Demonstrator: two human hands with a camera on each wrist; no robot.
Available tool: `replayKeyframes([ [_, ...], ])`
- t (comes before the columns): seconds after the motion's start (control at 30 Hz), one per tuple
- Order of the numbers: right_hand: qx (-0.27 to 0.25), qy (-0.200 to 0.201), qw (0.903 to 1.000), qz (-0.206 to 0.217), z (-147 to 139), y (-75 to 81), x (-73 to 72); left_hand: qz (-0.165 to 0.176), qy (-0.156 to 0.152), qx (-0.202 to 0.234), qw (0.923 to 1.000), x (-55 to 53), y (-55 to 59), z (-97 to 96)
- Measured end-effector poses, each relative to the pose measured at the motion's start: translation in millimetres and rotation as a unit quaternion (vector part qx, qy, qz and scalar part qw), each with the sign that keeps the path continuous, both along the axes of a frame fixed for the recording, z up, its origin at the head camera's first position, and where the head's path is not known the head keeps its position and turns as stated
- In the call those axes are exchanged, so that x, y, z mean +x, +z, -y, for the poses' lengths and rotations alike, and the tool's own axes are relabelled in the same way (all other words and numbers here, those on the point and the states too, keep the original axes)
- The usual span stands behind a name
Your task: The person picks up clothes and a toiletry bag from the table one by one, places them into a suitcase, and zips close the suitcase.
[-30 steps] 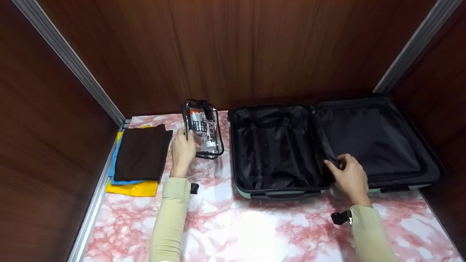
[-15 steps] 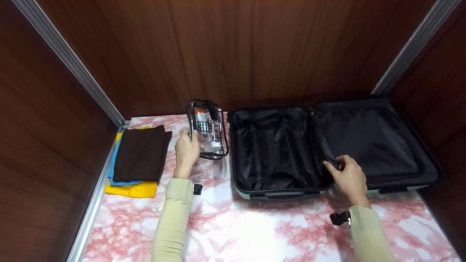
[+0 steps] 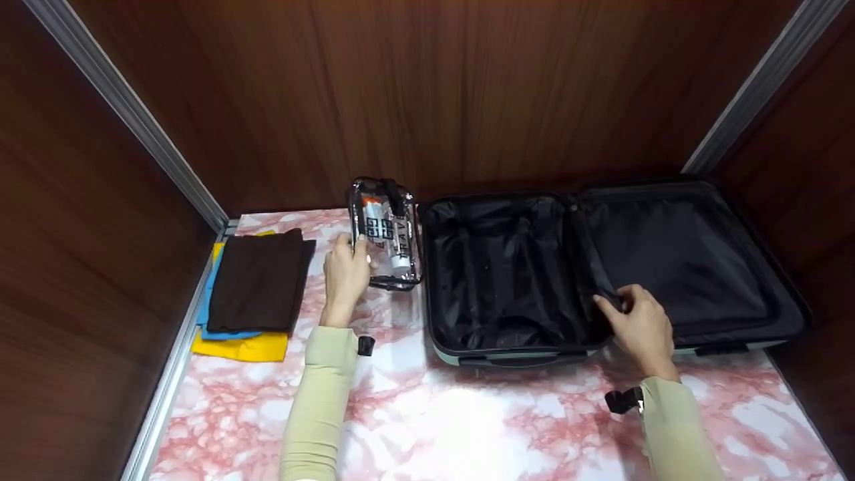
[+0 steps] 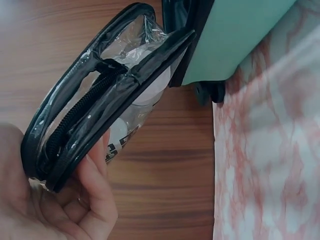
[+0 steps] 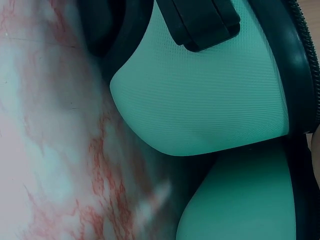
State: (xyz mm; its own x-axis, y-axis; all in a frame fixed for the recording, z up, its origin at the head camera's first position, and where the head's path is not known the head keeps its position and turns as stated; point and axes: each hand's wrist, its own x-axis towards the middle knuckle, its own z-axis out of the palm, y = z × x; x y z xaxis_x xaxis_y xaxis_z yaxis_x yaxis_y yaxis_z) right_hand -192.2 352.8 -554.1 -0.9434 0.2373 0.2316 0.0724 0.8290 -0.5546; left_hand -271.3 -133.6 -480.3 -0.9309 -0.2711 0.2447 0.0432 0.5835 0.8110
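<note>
My left hand point(image 3: 347, 274) grips the left side of a clear toiletry pouch point(image 3: 401, 230) with black trim, between thumb and fingers. Inside the pouch show a tube with an orange end and white-capped containers. The left wrist view has the pouch point(image 4: 107, 95) from its zipped edge, beside the green suitcase shell point(image 4: 235, 37). An open suitcase point(image 3: 514, 351) with black lining lies right of the pouch. My right hand point(image 3: 641, 327) pinches the black fabric edge between its two halves; in the right wrist view that hand is mostly out of frame, and the green shell point(image 5: 210, 105) fills the view.
A stack of folded cloths, dark brown point(image 3: 257, 280) over blue and yellow point(image 3: 247, 347), lies at the left. Wood-grain panels point(image 3: 401, 100) close in the back and both sides. The tabletop point(image 3: 454, 427) is pink and white marbled.
My left hand has moved slightly right with the pouch, bringing it beside the suitcase's left edge. The right hand stays at the fabric edge.
</note>
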Motion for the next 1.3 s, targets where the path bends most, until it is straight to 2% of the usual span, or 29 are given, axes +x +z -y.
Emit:
replayKeyframes([
  [0.33,0.002,-0.002,0.9999,0.011,-2,2.7,2.4,0.002,-0.019,0.028,0.9994,0.3,0.8,-12.5],
  [0.57,0.004,0.004,0.9999,0.011,-2,3.7,2.3,0.006,-0.016,0.015,0.9997,1.0,0.5,-18.0],
  [0.9,0.001,0.003,1.0000,0.003,0,2.7,0.0,0.006,-0.022,0.023,0.9995,-0.4,5.9,-22.2],
  [1.13,0.007,0.006,1.0000,-0.003,0,3.8,2.2,-0.011,-0.015,0.025,0.9995,-1.2,6.1,-30.3],
  [1.3,0.008,0.000,0.9999,-0.007,-1,4.3,3.7,-0.017,-0.027,0.034,0.9989,-0.9,5.2,-37.0],
])
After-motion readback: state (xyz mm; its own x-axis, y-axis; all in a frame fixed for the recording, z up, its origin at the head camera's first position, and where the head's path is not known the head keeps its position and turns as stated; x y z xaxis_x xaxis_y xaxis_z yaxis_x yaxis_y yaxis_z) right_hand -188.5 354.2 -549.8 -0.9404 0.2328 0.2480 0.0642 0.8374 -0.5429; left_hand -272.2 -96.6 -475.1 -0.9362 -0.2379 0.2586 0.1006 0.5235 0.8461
